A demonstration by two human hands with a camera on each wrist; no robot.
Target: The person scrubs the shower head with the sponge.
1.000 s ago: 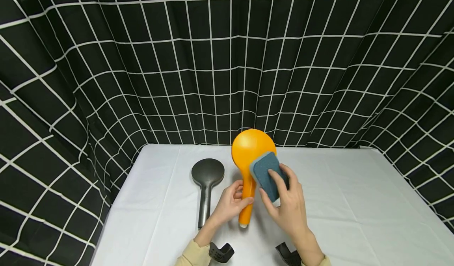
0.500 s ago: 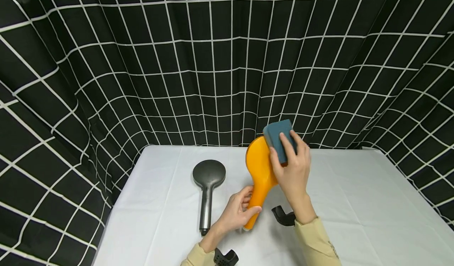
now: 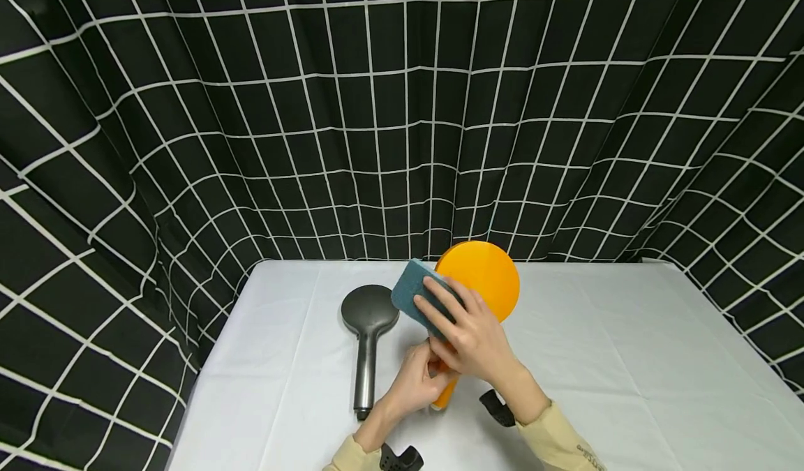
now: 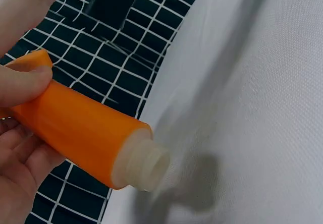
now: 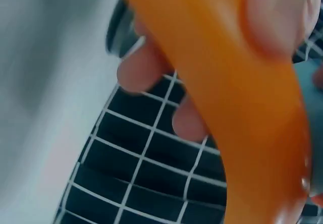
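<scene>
An orange handheld shower head (image 3: 486, 275) is held up over the table, its round head pointing away from me. My left hand (image 3: 414, 380) grips its handle; in the left wrist view the pale threaded end (image 4: 149, 168) sticks out below the thumb. My right hand (image 3: 474, 331) holds a blue sponge (image 3: 411, 293) at the left side of the neck, fingers spread across the sponge's outer face. In the right wrist view the orange neck (image 5: 237, 98) fills much of the picture, with a strip of sponge (image 5: 309, 128) behind it. The right hand covers part of the neck in the head view.
A dark grey handheld shower head (image 3: 369, 310) lies on the white-covered table (image 3: 628, 359), just left of both hands. Black curtain (image 3: 402, 108) with a white grid surrounds the table at the back and sides. Black wrist mounts (image 3: 402, 458) show by the sleeves.
The sponge has gone from the neck up to the head's upper right edge, then down and left to the neck's left side. The orange shower head has tilted right and turned its round face toward me.
</scene>
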